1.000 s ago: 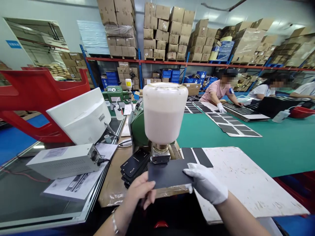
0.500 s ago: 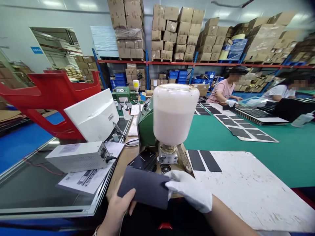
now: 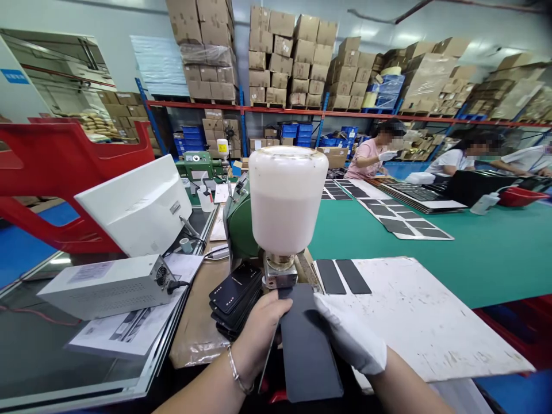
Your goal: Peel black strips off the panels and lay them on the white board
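A dark rectangular panel points lengthwise toward me, its far end just below the metal head of a green machine. My bare left hand, a bracelet on its wrist, pinches the panel's far left edge with the thumb on top. White-gloved, my right hand grips the right edge; some of its fingers are hidden beneath. Above the head stands a translucent bottle of pale liquid. To the left lies a stack of black panels with small holes. Two dark panels rest on a white board.
A grey box and a white monitor occupy the left table. More dark panels lie on boards across the green table. Co-workers sit at the far right. Red stools stand at left.
The panel was crosswise, dipped toward me, then swung round lengthwise under the head. My left hand moved to its far left edge, my right hand to its right edge. The view swung right and back.
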Action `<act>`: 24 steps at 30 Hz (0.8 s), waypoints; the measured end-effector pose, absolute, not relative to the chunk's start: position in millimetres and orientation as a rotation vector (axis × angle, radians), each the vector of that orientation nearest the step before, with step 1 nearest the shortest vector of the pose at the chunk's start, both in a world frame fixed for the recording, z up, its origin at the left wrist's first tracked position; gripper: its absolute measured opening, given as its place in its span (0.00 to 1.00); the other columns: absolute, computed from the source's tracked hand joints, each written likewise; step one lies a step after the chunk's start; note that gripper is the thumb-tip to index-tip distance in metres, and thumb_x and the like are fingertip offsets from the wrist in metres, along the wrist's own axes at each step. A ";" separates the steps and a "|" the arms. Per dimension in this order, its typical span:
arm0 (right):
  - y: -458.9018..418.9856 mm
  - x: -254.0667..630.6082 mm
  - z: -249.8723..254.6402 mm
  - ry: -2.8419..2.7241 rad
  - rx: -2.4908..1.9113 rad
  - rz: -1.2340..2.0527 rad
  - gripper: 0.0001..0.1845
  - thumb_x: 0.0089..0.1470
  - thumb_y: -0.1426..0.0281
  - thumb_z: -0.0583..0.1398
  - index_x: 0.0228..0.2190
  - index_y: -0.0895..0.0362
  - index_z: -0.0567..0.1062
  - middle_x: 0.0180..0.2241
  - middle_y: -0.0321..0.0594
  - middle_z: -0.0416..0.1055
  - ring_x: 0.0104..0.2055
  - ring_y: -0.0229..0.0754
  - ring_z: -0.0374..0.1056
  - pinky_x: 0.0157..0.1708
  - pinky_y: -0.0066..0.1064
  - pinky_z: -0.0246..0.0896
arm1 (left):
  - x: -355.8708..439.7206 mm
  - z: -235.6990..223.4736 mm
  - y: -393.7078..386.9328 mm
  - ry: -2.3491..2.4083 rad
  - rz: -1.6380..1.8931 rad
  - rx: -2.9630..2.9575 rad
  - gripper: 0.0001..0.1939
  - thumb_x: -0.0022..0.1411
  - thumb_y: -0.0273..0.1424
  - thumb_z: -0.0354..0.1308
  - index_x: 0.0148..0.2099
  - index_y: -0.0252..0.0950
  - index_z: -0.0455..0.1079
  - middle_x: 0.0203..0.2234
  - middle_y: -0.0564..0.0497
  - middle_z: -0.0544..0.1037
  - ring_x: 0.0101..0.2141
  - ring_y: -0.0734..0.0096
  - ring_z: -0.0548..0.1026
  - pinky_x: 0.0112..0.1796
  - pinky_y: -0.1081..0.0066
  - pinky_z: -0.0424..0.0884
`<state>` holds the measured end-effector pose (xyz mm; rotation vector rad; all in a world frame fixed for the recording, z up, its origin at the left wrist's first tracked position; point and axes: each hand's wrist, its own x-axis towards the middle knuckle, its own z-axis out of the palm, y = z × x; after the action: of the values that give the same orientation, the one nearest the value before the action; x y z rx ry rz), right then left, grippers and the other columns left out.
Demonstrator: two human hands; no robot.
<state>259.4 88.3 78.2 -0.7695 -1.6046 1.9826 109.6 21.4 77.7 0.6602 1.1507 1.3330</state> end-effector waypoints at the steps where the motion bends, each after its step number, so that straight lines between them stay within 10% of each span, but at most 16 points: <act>1: 85.1 252.0 81.8 -1.625 -0.744 1.994 0.25 0.53 0.51 0.56 0.45 0.55 0.74 0.46 0.44 0.72 0.52 0.49 0.63 0.54 0.44 0.56 | 104.7 78.6 15.7 1.161 1.366 0.657 0.07 0.51 0.31 0.56 0.34 0.34 0.72 0.19 0.55 0.73 0.20 0.74 0.69 0.24 0.76 0.65; 13: 69.4 181.3 90.6 -1.743 -0.348 2.308 0.17 0.44 0.62 0.66 0.34 0.60 0.75 0.33 0.40 0.73 0.37 0.43 0.68 0.41 0.35 0.62 | 56.9 82.2 -53.2 1.358 1.561 0.506 0.16 0.45 0.35 0.66 0.37 0.33 0.77 0.24 0.48 0.80 0.27 0.64 0.76 0.32 0.70 0.70; 17: 78.4 199.1 80.8 -1.690 -0.590 2.220 0.16 0.34 0.67 0.70 0.25 0.61 0.71 0.22 0.32 0.68 0.25 0.34 0.63 0.26 0.26 0.58 | 67.0 75.3 -48.0 1.295 1.316 0.778 0.12 0.52 0.36 0.61 0.33 0.31 0.76 0.26 0.48 0.79 0.27 0.67 0.74 0.31 0.72 0.68; 24: 104.1 273.5 66.9 -1.463 -0.842 1.962 0.11 0.40 0.69 0.66 0.27 0.59 0.71 0.25 0.35 0.70 0.28 0.37 0.65 0.31 0.30 0.60 | 84.3 54.8 -14.0 1.232 0.918 0.977 0.06 0.45 0.24 0.60 0.30 0.32 0.74 0.23 0.54 0.75 0.25 0.73 0.70 0.26 0.77 0.62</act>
<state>273.5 104.1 66.9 -0.8420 -1.4631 1.9625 84.3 -14.0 54.8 0.9771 1.2321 0.9184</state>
